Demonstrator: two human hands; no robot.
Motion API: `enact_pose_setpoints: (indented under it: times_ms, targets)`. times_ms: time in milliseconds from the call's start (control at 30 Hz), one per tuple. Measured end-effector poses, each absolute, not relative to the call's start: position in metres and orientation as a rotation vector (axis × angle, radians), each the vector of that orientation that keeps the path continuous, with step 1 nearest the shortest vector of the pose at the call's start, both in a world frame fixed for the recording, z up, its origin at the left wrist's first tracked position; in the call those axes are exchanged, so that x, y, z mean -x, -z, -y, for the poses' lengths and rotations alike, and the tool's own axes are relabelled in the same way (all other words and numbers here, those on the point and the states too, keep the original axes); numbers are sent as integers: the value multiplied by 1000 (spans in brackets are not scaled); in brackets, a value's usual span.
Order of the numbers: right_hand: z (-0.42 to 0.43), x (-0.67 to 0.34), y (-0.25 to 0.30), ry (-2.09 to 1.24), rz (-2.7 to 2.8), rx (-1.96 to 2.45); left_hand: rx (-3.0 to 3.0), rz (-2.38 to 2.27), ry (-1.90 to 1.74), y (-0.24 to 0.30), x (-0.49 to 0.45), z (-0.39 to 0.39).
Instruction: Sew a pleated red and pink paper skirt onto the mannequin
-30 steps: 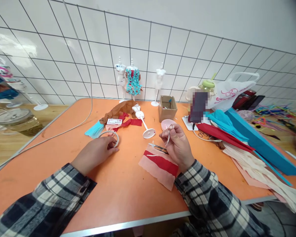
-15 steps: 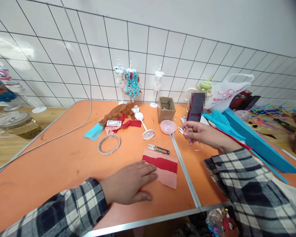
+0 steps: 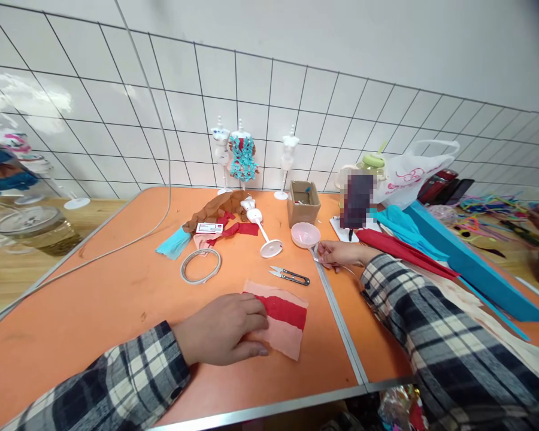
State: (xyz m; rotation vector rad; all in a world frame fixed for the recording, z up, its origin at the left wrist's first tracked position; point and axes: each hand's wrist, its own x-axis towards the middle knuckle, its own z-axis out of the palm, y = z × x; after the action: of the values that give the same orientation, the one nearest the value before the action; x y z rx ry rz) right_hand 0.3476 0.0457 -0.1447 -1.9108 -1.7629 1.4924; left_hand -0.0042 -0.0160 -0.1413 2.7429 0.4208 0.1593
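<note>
My left hand [image 3: 220,330] lies palm down at the left edge of a pink crepe-paper piece [image 3: 281,341] with a red strip [image 3: 284,312] across it. Its fingers are slightly bent over the paper and hold nothing. Low over the table beside a pink bowl [image 3: 306,235], my right hand [image 3: 339,254] is closed, thumb and fingers pinched on a small white strip [image 3: 315,258]. Black thread snips [image 3: 291,276] rest between the bowl and the paper. A roll of tape [image 3: 200,266] lies further left.
A small white dress form [image 3: 263,230] lies on its side near brown crepe paper [image 3: 218,209]. Behind stand several upright forms [image 3: 243,157] and a cardboard box [image 3: 303,203]. A phone [image 3: 358,200], red paper [image 3: 404,251] and blue sheets [image 3: 480,263] crowd the right.
My right hand has come down and left toward the bowl with the white strip. My left hand has shifted slightly left, and the pink paper has slid left and nearer to me.
</note>
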Motion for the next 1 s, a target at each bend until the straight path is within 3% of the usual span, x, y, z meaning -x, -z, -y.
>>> enact_pose_setpoints:
  times_ms: [433, 833, 1000]
  targets:
    - [-60, -334, 148, -1273, 1756, 2352, -2731, -426, -227, 138, 4, 17]
    - [-15, -390, 150, -1247, 1698, 2074, -2795, -555, -258, 150, 9, 8]
    - [5, -412, 144, -993, 1698, 2105, -2771, -554, -247, 151, 8, 7]
